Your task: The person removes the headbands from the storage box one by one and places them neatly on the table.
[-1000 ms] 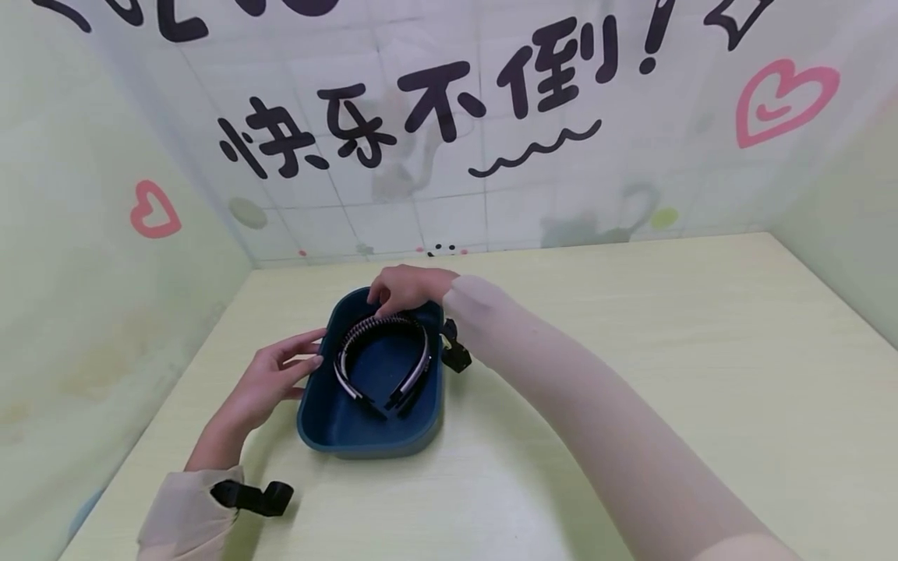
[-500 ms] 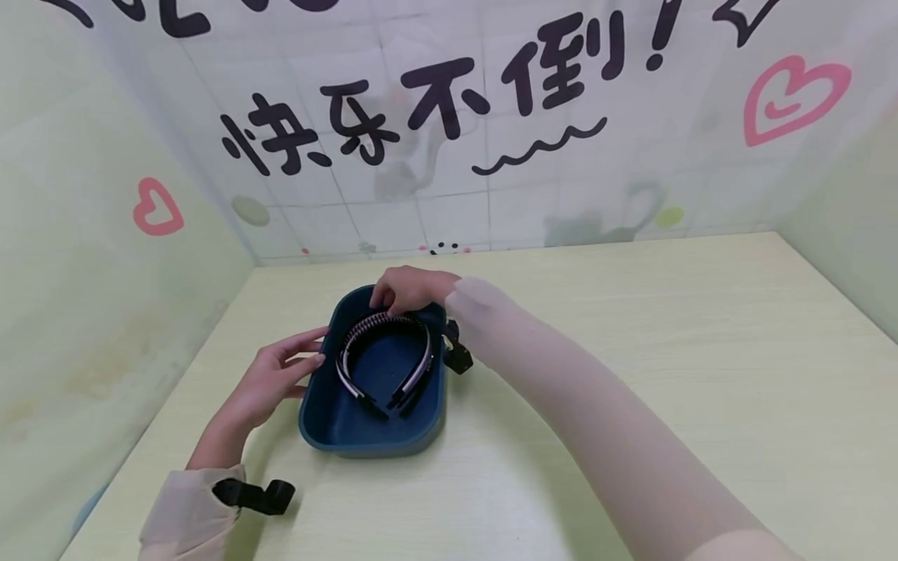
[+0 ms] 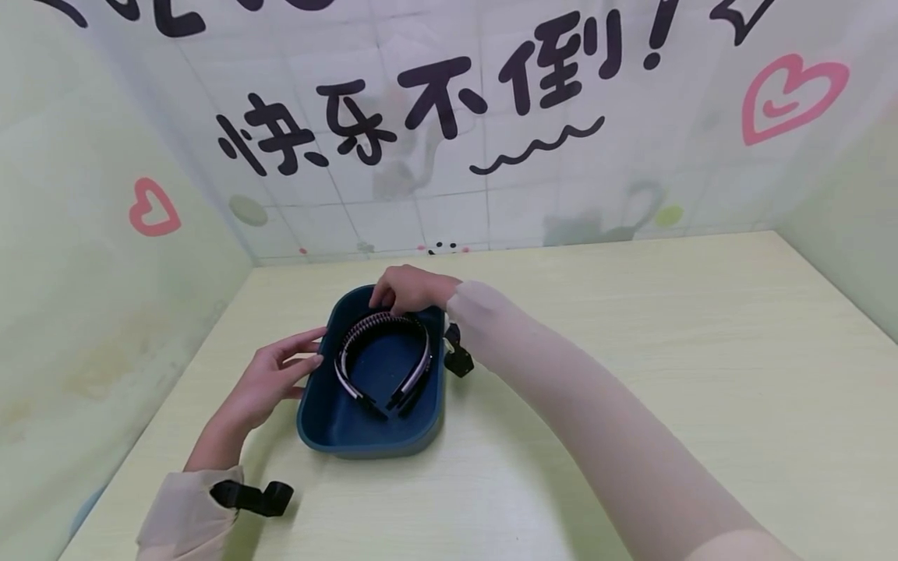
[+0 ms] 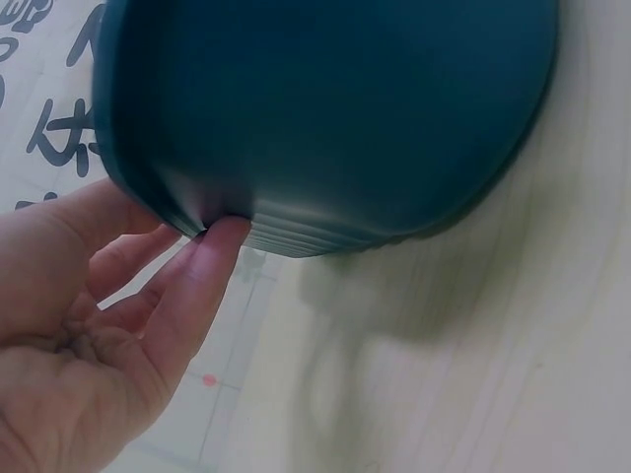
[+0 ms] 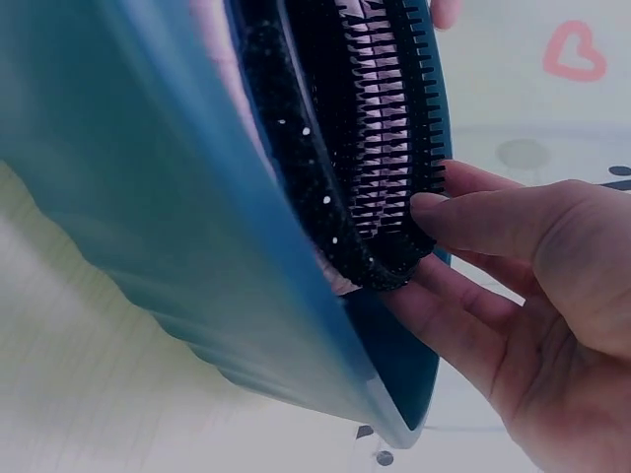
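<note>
A dark teal box (image 3: pixel 351 449) with rounded corners stands on the table. Inside lie headbands (image 3: pixel 350 372), nested together with their ends toward the near side. In the right wrist view a glittery black headband (image 5: pixel 286 138) is beside a toothed one (image 5: pixel 385 118) with pinkish fabric showing between the teeth. My right hand (image 3: pixel 411 287) reaches over the far end and pinches the top of the headbands between thumb and fingers. My left hand (image 3: pixel 269 377) touches the left side of the box near the rim, its fingers extended and spread; in the left wrist view its thumb (image 4: pixel 202 286) lies against the wall.
The pale wooden table (image 3: pixel 596 374) stretches away to the right of the box. A printed cloth backdrop (image 3: pixel 435 210) with dark lettering and pink hearts stands behind, with side panels left and right. Black wrist cameras (image 3: pixel 256 497) are strapped to both wrists.
My right thumb has shifted slightly to the right along the top of the headbands. The box, the headbands and my left hand look the same.
</note>
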A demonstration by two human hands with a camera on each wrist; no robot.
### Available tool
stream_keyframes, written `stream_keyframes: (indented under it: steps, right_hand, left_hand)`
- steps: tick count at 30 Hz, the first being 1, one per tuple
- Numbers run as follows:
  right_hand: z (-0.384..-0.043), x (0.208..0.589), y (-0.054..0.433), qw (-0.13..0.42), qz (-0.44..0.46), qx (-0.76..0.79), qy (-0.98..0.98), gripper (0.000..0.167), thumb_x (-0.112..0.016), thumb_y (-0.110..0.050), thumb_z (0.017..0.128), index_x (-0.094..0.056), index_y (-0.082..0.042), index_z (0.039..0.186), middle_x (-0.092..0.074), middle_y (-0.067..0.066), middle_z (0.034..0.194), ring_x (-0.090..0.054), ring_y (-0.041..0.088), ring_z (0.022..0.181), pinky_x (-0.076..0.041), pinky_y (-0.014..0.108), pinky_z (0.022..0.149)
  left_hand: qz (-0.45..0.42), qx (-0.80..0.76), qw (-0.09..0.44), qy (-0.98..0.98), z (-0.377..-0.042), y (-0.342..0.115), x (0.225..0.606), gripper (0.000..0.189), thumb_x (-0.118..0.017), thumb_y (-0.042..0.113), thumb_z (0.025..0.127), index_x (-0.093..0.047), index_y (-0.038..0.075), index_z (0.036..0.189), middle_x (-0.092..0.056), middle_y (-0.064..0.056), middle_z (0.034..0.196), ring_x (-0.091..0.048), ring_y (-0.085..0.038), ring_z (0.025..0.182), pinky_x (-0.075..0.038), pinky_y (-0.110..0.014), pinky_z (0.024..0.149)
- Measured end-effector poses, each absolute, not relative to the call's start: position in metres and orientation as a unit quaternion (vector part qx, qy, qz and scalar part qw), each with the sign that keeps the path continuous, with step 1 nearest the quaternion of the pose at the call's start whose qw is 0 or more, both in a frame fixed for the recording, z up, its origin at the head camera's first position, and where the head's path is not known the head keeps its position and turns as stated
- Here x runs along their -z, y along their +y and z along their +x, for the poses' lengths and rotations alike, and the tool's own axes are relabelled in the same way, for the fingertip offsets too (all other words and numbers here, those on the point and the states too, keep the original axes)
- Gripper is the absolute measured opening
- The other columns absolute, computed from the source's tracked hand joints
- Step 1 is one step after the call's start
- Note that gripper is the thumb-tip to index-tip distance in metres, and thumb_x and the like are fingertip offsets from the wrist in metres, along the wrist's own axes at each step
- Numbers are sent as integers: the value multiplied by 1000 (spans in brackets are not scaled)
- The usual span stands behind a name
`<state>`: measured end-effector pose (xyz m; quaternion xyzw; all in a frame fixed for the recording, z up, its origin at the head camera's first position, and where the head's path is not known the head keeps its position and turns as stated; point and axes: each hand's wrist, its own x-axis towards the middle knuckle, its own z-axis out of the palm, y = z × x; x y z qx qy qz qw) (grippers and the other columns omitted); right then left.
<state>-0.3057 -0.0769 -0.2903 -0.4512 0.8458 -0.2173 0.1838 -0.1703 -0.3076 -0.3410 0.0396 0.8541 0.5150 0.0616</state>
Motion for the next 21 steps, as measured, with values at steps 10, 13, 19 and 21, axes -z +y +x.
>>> stream_keyframes:
  steps: [10,13,19,21]
  right_hand:
    - [-305,289,-76,175,-456,233,841,37,-56,8,85,-60,-5,119,-60,7,117,-55,15,107,-42,18,84]
    - [-305,288,-75,173,-457,234,840,37,-55,8,85,-60,-5,119,-60,8,117,-56,15,107,-42,18,84]
    - [-303,285,-73,164,-460,228,842,36,-56,7,86,-60,-5,119,-60,8,117,-56,15,107,-42,18,84]
    - [-302,283,-72,164,-459,228,843,35,-56,6,86,-60,-5,119,-60,8,117,-56,15,106,-42,18,84]
  left_hand:
    - [37,-517,61,853,-169,-307,340,52,-54,26,94,-38,10,140,-45,-21,124,-54,-9,101,-51,-36,68]
    - [36,-518,62,852,-168,-307,340,52,-54,25,94,-37,10,141,-44,-22,125,-54,-9,100,-51,-36,68]
    - [36,-506,61,860,-169,-307,340,53,-53,27,94,-37,10,141,-44,-21,125,-54,-10,100,-52,-36,69]
    - [38,-504,60,861,-169,-307,340,53,-53,28,94,-38,10,140,-45,-20,124,-54,-8,99,-52,-37,69]
